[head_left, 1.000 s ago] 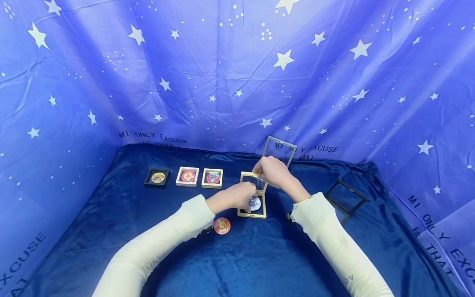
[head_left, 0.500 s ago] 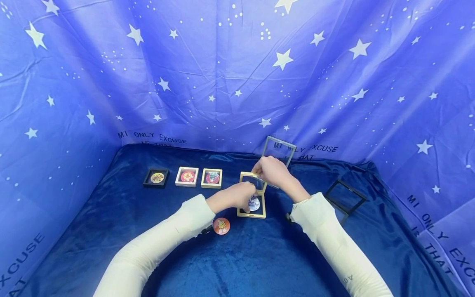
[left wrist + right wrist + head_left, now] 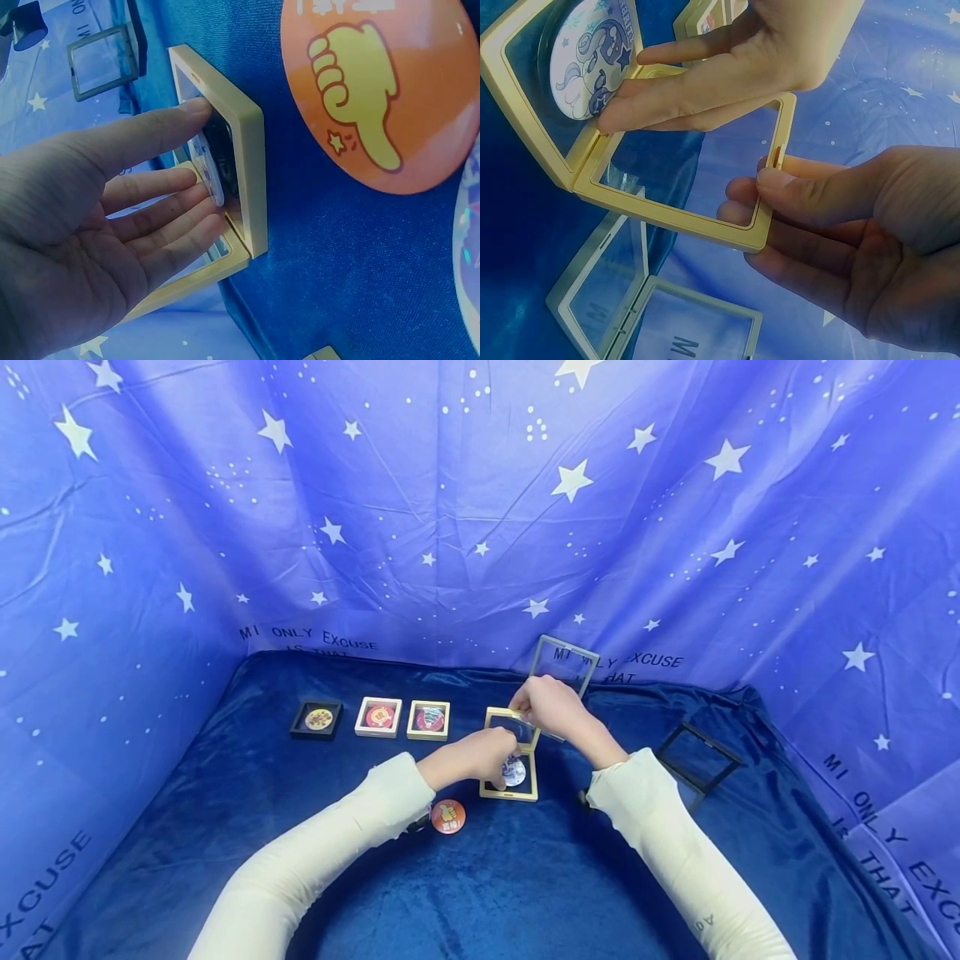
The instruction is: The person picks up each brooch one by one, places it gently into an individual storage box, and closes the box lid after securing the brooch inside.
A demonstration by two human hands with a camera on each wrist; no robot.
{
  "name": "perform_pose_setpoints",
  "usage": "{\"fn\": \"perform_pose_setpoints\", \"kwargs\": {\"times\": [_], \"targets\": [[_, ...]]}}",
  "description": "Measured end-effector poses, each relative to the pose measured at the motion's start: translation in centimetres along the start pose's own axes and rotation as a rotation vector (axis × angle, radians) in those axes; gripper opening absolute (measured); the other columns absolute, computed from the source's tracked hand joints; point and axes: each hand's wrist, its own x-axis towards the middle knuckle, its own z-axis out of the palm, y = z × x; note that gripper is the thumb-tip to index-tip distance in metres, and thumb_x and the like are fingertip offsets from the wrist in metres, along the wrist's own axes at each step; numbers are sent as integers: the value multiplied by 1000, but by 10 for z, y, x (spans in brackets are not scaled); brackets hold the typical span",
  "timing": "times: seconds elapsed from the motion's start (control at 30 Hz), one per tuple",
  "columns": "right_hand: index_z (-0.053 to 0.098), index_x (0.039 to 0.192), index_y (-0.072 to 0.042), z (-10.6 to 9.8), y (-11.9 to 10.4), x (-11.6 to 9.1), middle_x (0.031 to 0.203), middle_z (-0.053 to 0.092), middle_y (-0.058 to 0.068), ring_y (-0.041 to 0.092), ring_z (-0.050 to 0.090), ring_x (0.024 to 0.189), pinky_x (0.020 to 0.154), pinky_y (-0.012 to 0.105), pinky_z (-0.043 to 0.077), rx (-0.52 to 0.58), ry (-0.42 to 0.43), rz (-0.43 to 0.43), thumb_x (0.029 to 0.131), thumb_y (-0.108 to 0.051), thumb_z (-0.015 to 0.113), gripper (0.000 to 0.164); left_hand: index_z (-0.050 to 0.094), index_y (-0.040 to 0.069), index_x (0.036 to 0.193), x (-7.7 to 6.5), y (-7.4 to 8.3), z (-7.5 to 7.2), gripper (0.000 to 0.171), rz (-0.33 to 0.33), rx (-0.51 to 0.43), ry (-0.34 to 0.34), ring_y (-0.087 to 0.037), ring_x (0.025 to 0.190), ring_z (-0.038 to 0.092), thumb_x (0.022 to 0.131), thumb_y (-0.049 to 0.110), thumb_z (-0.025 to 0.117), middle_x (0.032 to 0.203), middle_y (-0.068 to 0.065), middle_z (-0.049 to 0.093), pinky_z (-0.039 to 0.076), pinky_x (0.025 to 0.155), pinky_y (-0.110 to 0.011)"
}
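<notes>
A small cream-yellow display case (image 3: 510, 794) stands open on the blue cloth, its windowed lid (image 3: 660, 214) raised at the back. My right hand (image 3: 557, 706) pinches the lid's upper edge between thumb and fingers. Inside the base is a white round badge (image 3: 592, 60) with a blue-purple cartoon figure. My left hand (image 3: 480, 756) reaches into the case and holds this badge by its edges, thumb on the near side and fingers by the hinge. In the left wrist view the badge tilts in the base. Near the left wrist lies an orange thumbs-up badge (image 3: 448, 817).
To the left, a black case (image 3: 295, 729), a white case (image 3: 377, 734) and a cream case (image 3: 428, 737) each hold a badge. A grey case (image 3: 562, 640) stands open behind my right hand; an open black case (image 3: 720, 779) lies right. A shiny badge (image 3: 470, 247) is beside the orange one.
</notes>
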Motion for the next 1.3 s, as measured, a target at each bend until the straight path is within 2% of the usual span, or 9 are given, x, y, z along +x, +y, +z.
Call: {"fn": "perform_pose_setpoints", "kwargs": {"times": [0.33,0.5,0.63,0.7,0.8,0.9,1.03,1.2,1.3], "targets": [[80,105,-6,-1,-1,1,103,78,11,18,69,83,78,36,58,-7,-13,-4,93,3,66,21,74,6,118,1,-2,2,44,42,36,14,-15,102,69,79,19,89,117,-5,75,56,90,-28],[79,106,-5,-4,-1,1,99,78,10,14,60,72,69,29,50,3,-37,-6,93,2,66,20,75,6,115,-2,-3,2,41,54,52,30,-13,95,69,78,19,89,113,-5,75,56,86,-27],[78,109,-4,-4,0,-1,89,74,8,15,55,69,67,30,45,30,-62,-5,94,-2,68,18,75,6,115,-6,-1,-2,38,64,67,45,-13,93,69,83,22,86,109,-5,75,56,85,-28],[77,111,-4,-4,2,-2,90,74,8,15,60,72,70,31,49,44,-68,-8,94,-4,69,19,74,5,118,-8,-1,-5,38,71,44,57,-15,95,70,86,23,83,112,-6,75,56,86,-29],[76,115,-3,-4,5,-4,103,78,11,21,72,86,80,38,58,72,-69,-4,96,-9,70,21,74,4,119,-12,-2,-12,34,82,-18,92,-17,96,71,91,23,78,113,-7,76,56,86,-32],[75,117,-3,-5,11,-5,111,77,13,26,74,96,85,44,59,109,-63,18,98,-16,69,24,75,4,117,-17,-4,-22,29,91,-89,166,-21,99,73,93,20,74,114,-9,77,57,87,-35],[73,120,-2,-7,21,-5,114,76,14,29,73,99,87,47,58,154,-61,59,100,-23,66,30,77,5,111,-23,-7,-34,21,72,-161,320,-22,100,72,94,16,72,109,-11,76,58,86,-36],[67,128,4,-8,33,-4,127,70,22,37,67,116,98,52,53,265,-105,153,101,-30,63,43,78,4,106,-26,-11,-41,19,-22,-248,539,-24,93,71,94,16,70,101,-10,72,58,82,-36],[64,132,5,-7,37,-4,134,64,25,41,61,125,103,54,50,361,-149,231,102,-34,60,49,78,3,106,-26,-12,-42,21,-95,-315,606,-25,91,68,95,19,70,99,-12,71,56,80,-38]]}}
